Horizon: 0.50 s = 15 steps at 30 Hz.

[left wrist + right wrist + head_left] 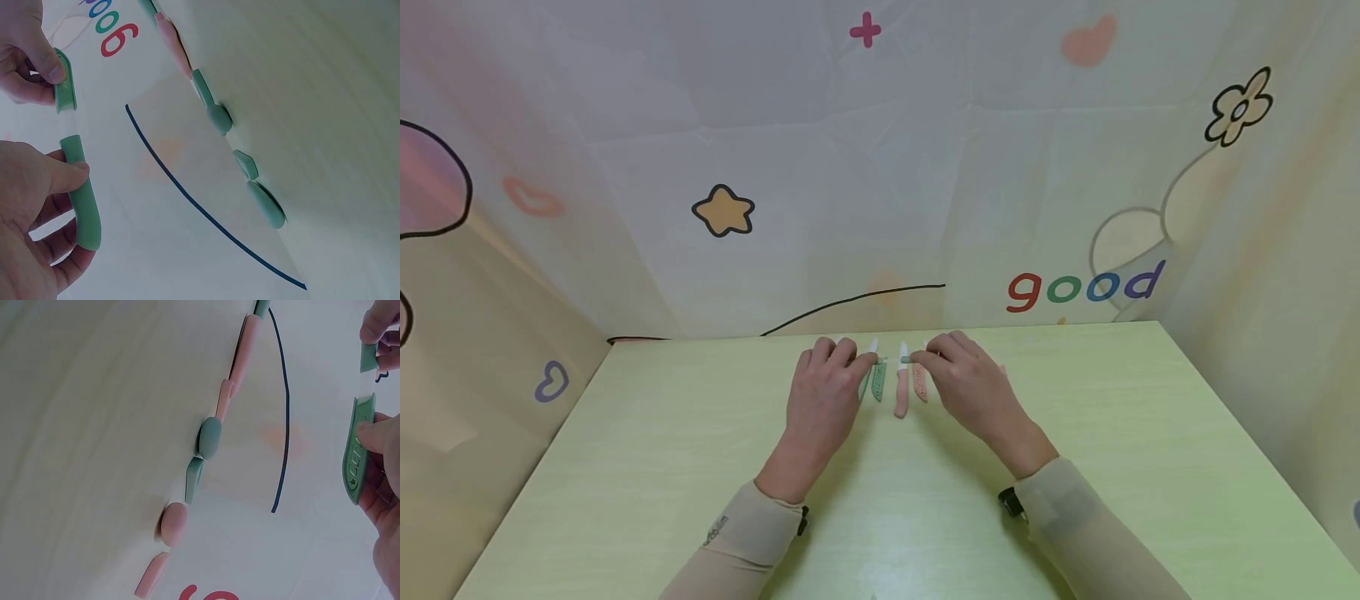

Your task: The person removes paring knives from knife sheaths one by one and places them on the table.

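My left hand (826, 385) grips the green handle of a small ceramic knife (85, 200). Curled fingers of my right hand (972, 385) pinch a green knife sheath (358, 450) with raised lettering. A short stretch of white blade shows between handle and sheath; the rest of it is inside the sheath. Below and between the hands, a pink-handled knife (902, 393) lies on the table with its white blade pointing away. Beside it lie a pink sheath (920, 382) and another green sheath (878, 382). A second green-handled knife (862, 388) is partly hidden by my left hand.
The pale green table (715, 467) ends at a patterned curtain (820, 183) behind the row. More pink and green pieces line up in the wrist views, including a pink rounded handle end (174, 524) and a pink sheath-like piece (152, 575).
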Available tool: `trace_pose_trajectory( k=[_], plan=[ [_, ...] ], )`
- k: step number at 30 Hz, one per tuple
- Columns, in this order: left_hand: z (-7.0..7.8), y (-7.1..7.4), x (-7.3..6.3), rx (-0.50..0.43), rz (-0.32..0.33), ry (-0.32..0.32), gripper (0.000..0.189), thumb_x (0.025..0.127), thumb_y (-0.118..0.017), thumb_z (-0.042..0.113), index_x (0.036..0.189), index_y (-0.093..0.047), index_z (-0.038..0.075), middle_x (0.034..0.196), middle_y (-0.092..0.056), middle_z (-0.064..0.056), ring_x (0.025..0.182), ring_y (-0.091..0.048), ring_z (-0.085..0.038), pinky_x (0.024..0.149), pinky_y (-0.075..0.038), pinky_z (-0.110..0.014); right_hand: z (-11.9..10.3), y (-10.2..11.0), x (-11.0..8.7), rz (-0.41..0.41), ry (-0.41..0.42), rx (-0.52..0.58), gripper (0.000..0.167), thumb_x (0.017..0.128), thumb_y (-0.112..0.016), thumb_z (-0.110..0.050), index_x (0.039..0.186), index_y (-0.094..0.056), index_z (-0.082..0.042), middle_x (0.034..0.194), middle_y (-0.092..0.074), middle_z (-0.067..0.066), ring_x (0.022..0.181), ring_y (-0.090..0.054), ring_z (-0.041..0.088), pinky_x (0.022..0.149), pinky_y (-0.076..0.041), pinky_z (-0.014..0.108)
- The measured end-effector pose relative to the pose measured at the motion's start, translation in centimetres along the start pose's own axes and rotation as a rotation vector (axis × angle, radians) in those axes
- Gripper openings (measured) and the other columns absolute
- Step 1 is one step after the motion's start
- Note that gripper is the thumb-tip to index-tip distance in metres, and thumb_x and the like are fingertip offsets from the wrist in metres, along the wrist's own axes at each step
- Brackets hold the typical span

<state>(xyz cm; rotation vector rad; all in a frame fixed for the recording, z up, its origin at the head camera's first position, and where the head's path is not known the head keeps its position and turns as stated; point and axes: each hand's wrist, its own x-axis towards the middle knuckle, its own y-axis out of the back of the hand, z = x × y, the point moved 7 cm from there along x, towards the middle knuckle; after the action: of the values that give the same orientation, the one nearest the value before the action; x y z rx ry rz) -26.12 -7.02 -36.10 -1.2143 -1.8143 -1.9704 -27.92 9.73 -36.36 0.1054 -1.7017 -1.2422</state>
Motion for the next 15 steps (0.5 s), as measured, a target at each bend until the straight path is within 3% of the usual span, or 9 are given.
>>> trace_pose_trajectory(
  k=[15],
  plan=[
    [-0.23, -0.1, -0.03, 0.003, -0.006, 0.0, 0.039, 0.085, -0.08, -0.007, 0.114, -0.082, 0.018, 0.096, -0.063, -0.005, 0.092, -0.056, -0.029, 0.076, -0.053, -0.042, 0.29, 0.07, -0.08, -0.013, -0.014, -0.002, 0.03, 0.085, -0.086, 0.006, 0.112, -0.08, -0.006, 0.101, -0.069, 0.009, 0.095, -0.062, 0.026, 0.082, -0.059, 0.033]
  ],
)
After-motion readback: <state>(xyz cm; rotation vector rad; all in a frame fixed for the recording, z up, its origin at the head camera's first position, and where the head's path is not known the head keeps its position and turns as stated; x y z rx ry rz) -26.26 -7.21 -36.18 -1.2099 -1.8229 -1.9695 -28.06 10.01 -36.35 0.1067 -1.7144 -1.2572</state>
